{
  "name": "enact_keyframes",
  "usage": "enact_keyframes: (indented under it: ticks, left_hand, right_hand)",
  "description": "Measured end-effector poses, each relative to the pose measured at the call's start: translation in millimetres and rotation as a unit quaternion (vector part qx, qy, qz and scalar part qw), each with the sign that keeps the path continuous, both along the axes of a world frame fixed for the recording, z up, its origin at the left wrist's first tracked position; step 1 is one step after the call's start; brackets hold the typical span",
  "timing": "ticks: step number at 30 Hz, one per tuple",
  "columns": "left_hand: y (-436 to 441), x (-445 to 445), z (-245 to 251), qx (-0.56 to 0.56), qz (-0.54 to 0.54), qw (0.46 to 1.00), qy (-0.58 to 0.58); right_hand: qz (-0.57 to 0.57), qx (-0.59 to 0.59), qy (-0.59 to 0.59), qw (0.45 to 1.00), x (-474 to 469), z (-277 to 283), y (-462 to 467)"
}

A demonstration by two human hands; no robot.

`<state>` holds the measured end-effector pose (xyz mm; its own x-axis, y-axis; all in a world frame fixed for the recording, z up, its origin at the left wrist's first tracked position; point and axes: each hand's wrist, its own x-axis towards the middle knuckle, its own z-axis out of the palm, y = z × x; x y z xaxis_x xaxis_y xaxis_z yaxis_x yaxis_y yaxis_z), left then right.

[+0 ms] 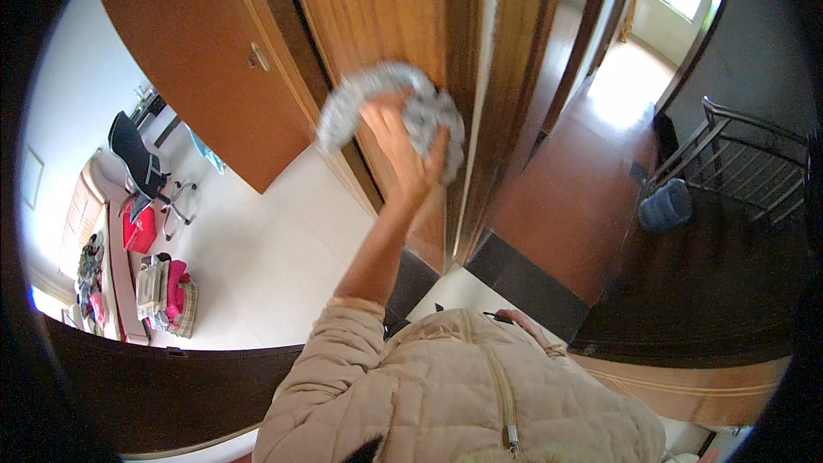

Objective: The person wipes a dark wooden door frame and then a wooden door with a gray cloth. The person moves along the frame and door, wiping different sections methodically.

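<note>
My left hand (402, 148) is raised in front of me and presses into a bunched grey cloth (434, 109). The cloth is blurred, with folds spreading on both sides of my fingers. It is at the face of an upright wooden panel (379, 6), close to the panel's dark right-hand edge; whether all of it touches the wood is hard to tell. Low at my right side, my right hand (522, 323) shows only in part beyond the beige quilted jacket (443, 386). A small dark object (496, 317) appears beside it, and its fingers are mostly hidden.
A brown door (206, 64) stands open on the left. Beyond it are an office chair (138, 157), a red box (139, 229) and piled bags (168, 296). To the right, a blue bucket (666, 206) stands beside a metal stair railing (739, 154), along a brown-tiled corridor (566, 186).
</note>
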<state>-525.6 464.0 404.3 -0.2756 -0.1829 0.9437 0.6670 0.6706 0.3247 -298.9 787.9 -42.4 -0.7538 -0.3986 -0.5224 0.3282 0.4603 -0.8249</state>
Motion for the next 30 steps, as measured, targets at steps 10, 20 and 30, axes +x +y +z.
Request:
enact_keyframes:
  ticks: [10, 20, 30]
  left_hand:
    - [-81, -49, 15, 0.005, -0.006, 1.0, -0.029]
    - [-133, -97, 38, -0.019, 0.006, 1.0, 0.016]
    - [-171, -103, 77, -0.034, -0.077, 0.996, -0.006]
  right_hand:
    - [0.111, 0.218, 0.145, 0.959, -38, 22, -75]
    - [-0.028, -0.06, 0.025, 0.997, -39, -8, -187]
    - [-0.05, 0.1, 0.016, 0.994, -10, 21, -233]
